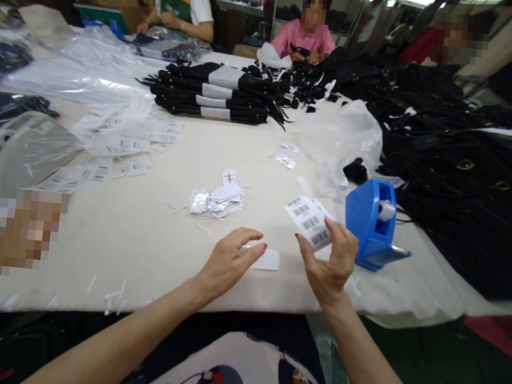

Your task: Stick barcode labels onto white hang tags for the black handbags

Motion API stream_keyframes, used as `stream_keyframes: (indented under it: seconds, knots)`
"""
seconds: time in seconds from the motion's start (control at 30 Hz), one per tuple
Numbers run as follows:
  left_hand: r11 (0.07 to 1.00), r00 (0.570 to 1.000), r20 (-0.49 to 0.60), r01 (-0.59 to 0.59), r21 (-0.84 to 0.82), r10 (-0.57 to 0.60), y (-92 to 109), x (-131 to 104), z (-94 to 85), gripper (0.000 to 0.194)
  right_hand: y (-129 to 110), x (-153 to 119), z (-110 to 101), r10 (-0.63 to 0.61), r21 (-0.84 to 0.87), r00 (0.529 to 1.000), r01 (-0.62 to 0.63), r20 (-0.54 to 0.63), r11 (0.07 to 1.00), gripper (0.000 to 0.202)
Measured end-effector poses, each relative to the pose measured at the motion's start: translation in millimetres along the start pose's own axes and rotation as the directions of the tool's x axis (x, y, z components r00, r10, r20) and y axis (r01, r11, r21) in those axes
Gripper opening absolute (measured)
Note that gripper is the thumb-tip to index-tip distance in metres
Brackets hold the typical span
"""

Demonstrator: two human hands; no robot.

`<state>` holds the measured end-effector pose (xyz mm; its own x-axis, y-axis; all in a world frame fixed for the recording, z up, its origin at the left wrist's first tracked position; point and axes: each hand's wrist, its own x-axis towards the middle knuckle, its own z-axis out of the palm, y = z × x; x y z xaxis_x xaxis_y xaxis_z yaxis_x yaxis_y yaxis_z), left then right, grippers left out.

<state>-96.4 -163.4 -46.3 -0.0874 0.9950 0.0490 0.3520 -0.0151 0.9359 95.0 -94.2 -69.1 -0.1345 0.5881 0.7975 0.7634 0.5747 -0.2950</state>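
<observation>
My right hand [333,257] holds a white sheet of barcode labels [310,222] between thumb and fingers, just above the table. My left hand [231,259] is over the table with thumb and fingers apart, beside a small white card [268,259] that lies partly behind its fingertips. A small pile of white tags [226,198] with thin strings lies beyond my left hand. Right of the label sheet stands a blue tape dispenser [368,224]. Two small white tags [285,161] lie farther back.
Banded black bundles [215,91] are stacked at the back. Black goods [464,188] cover the right side, near a clear plastic bag [352,132]. Barcode label strips [120,143] and plastic wrap lie left. Several people are across the table.
</observation>
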Motion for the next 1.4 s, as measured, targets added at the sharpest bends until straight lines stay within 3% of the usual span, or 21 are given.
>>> stream_keyframes:
  seconds: [0.03, 0.1, 0.17, 0.23, 0.33, 0.43, 0.53, 0.63, 0.97, 1.2, 1.4]
  knots:
    - [0.967, 0.99, 0.012, 0.138, -0.216, -0.139, 6, 2, 11.8, 0.028, -11, -5, -2, -0.02, 0.037, 1.0, 0.02, 0.0, 0.999, 0.056]
    - [0.792, 0.959, 0.015, 0.244, -0.559, -0.284, 13, 7, 32.3, 0.027, -28, -17, -4, -0.047, 0.096, 0.999, 0.046, 0.009, 0.994, 0.058]
    - [0.652, 0.93, -0.033, 0.232, -0.722, -0.367, 16, 10, 44.6, 0.022, -37, -27, -7, -0.057, 0.136, 0.997, 0.05, 0.045, 0.989, 0.06]
    - [0.606, 0.906, -0.067, 0.223, -0.763, -0.417, 14, 10, 47.8, 0.016, -40, -33, -12, -0.043, 0.177, 0.993, 0.023, 0.111, 0.984, 0.062]
    - [0.623, 0.922, -0.037, 0.231, -0.747, -0.385, 11, 6, 41.6, 0.014, -35, -26, -20, -0.015, 0.256, 0.981, -0.035, 0.192, 0.966, 0.055]
    - [0.63, 0.955, 0.062, 0.24, -0.739, -0.291, 10, -2, 34.3, 0.015, -28, -6, -25, -0.005, 0.334, 0.959, -0.094, 0.283, 0.938, 0.045]
    - [0.623, 0.963, 0.145, 0.259, -0.738, -0.229, 11, -7, 32.7, 0.016, -25, 9, -23, -0.02, 0.441, 0.888, -0.209, 0.459, 0.873, 0.039]
    - [0.646, 0.969, 0.131, 0.239, -0.725, -0.211, 9, -10, 34.5, 0.015, -26, 7, -18, 0.028, 0.489, 0.809, -0.382, 0.587, 0.784, 0.033]
    - [0.76, 0.967, 0.049, 0.228, -0.608, -0.251, 2, -11, 36.8, 0.019, -36, -5, -20, 0.147, 0.504, 0.727, -0.593, 0.671, 0.628, 0.024]
    - [0.889, 0.981, -0.023, 0.165, -0.427, -0.194, -3, -12, 37.9, 0.022, -36, -6, -19, 0.175, 0.479, 0.676, -0.658, 0.716, 0.581, 0.021]
    - [0.915, 0.981, -0.029, 0.166, -0.369, -0.19, -3, -12, 37.6, 0.024, -38, -8, -18, 0.242, 0.464, 0.647, -0.714, 0.723, 0.524, 0.02]
